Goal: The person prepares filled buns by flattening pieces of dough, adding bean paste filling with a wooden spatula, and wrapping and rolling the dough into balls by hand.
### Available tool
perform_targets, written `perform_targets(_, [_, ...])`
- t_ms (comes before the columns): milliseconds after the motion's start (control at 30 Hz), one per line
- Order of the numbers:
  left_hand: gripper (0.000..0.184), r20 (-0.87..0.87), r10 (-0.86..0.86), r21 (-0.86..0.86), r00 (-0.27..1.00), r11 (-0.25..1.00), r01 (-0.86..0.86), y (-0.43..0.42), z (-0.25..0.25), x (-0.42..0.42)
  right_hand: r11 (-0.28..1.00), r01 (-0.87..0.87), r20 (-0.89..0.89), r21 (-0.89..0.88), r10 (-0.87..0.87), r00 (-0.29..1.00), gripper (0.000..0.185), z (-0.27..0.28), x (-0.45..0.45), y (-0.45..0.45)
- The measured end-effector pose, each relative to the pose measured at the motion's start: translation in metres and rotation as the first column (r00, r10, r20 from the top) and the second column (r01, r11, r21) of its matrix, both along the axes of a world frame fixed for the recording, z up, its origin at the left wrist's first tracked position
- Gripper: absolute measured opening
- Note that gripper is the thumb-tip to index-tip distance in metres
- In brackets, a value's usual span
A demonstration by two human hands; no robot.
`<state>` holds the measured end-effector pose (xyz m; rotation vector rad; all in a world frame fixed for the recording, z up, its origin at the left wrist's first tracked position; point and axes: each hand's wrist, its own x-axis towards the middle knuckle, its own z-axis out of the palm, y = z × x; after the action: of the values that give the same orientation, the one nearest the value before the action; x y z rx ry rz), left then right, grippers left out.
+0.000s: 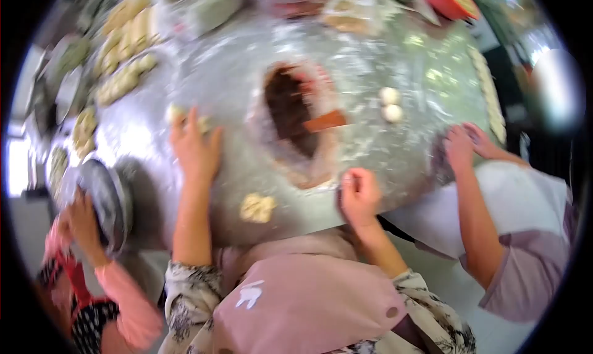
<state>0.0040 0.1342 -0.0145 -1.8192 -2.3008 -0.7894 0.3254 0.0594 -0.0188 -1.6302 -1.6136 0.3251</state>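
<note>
My left hand [196, 147] lies over the metal table with its fingers spread, and small pale dough pieces [175, 112] show at its fingertips. Near the table's front edge my right hand [361, 196] is closed, its fingers curled; whatever it may hold is too small to make out. Between and beyond my hands, a dark brown filling [287, 107] lies on a plastic sheet, with an orange-red scraper [325, 120] resting across its side. A lumpy pile of pale dough bits [257, 208] sits in front, between my forearms.
Two round dough balls [390, 104] are right of the filling. Rows of dough [126, 79] occupy the back left. A metal bowl [111, 199] with a co-worker's hands is at the left; another co-worker's hands [460, 145] are at the right. A red container [450, 1] stands behind.
</note>
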Motion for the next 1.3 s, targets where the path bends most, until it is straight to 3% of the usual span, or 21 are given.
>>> perform_targets(67, [0.037, 0.092, -0.061, -0.078, 0.994, 0.995, 0.068, 0.016, -0.012, -0.01, 1.0, 0.001, -0.053, 0.006, 0.0, 0.999, 0.005, 0.004, 0.001, 0.002])
perform_targets(100, [0.024, 0.036, -0.059, 0.046, 0.998, 0.997, 0.057, 0.018, -0.014, -0.01, 1.0, -0.008, -0.067, 0.012, 0.008, 0.998, 0.006, 0.005, 0.001, 0.002])
perform_targets(133, [0.018, 0.122, -0.072, 0.011, 0.99, 0.997, 0.071, 0.019, -0.014, -0.016, 1.0, -0.016, -0.082, 0.017, 0.017, 0.996, 0.007, 0.006, 0.002, 0.002])
perform_targets(300, [0.016, 0.18, -0.062, -0.041, 0.982, 0.997, 0.071, -0.025, 0.004, -0.017, 0.999, -0.052, -0.148, 0.015, 0.054, 0.988, 0.007, 0.007, 0.005, 0.002])
perform_targets(400, [0.015, 0.224, 0.029, -0.218, 0.974, 0.976, 0.021, -0.058, 0.018, 0.012, 0.997, -0.074, -0.158, 0.007, 0.074, 0.985, 0.007, 0.006, 0.005, 0.003])
perform_targets(467, [0.015, 0.049, 0.016, -0.317, 0.999, 0.948, 0.0, -0.068, 0.017, 0.024, 0.996, -0.094, -0.148, -0.004, 0.092, 0.985, 0.007, 0.009, 0.007, 0.003])
perform_targets(567, [0.018, 0.081, -0.064, -0.194, 0.995, 0.978, 0.079, -0.077, 0.002, 0.017, 0.994, -0.113, -0.14, 0.001, 0.112, 0.984, 0.007, 0.011, 0.007, 0.003])
perform_targets(667, [0.028, 0.266, -0.136, -0.161, 0.954, 0.97, 0.183, -0.083, 0.0, 0.015, 0.994, -0.104, -0.138, -0.012, 0.102, 0.985, 0.007, 0.01, 0.008, 0.003])
perform_targets(767, [0.044, 0.245, -0.139, -0.289, 0.959, 0.934, 0.21, -0.09, 0.006, 0.018, 0.996, -0.087, -0.144, -0.026, 0.083, 0.986, 0.007, 0.014, 0.006, 0.003])
perform_targets(900, [0.069, 0.047, -0.209, -0.356, 0.977, 0.91, 0.212, -0.092, 0.01, 0.019, 0.998, -0.06, -0.088, 0.006, 0.061, 0.994, 0.009, 0.01, 0.004, 0.005])
perform_targets(1000, [0.072, -0.006, -0.232, -0.342, 0.973, 0.915, 0.216, -0.074, 0.018, 0.015, 0.997, -0.064, -0.082, -0.041, 0.06, 0.995, 0.005, 0.01, 0.001, 0.005])
perform_targets(1067, [0.074, -0.002, -0.202, -0.335, 0.979, 0.923, 0.19, -0.071, 0.02, 0.016, 0.999, -0.002, -0.091, 0.051, 0.007, 0.996, 0.008, 0.005, -0.001, 0.007])
perform_targets(1133, [0.076, -0.005, -0.186, -0.324, 0.983, 0.93, 0.174, -0.075, 0.016, 0.014, 0.997, 0.06, -0.337, -0.039, -0.069, 0.939, 0.012, 0.003, -0.002, 0.012])
perform_targets(1167, [0.074, 0.029, -0.192, -0.314, 0.981, 0.93, 0.192, -0.079, 0.018, 0.012, 0.998, -0.012, -0.503, -0.059, -0.019, 0.864, 0.024, 0.007, 0.0, 0.016])
perform_targets(1233, [0.07, 0.104, -0.217, -0.285, 0.971, 0.928, 0.238, -0.086, 0.022, 0.01, 0.981, -0.182, -0.365, 0.063, 0.192, 0.911, 0.038, 0.054, -0.011, 0.038])
perform_targets(1300, [0.063, 0.215, -0.229, -0.302, 0.95, 0.909, 0.287, -0.095, 0.025, 0.002, 0.928, -0.31, -0.101, 0.208, 0.336, 0.937, 0.048, 0.098, -0.029, 0.064])
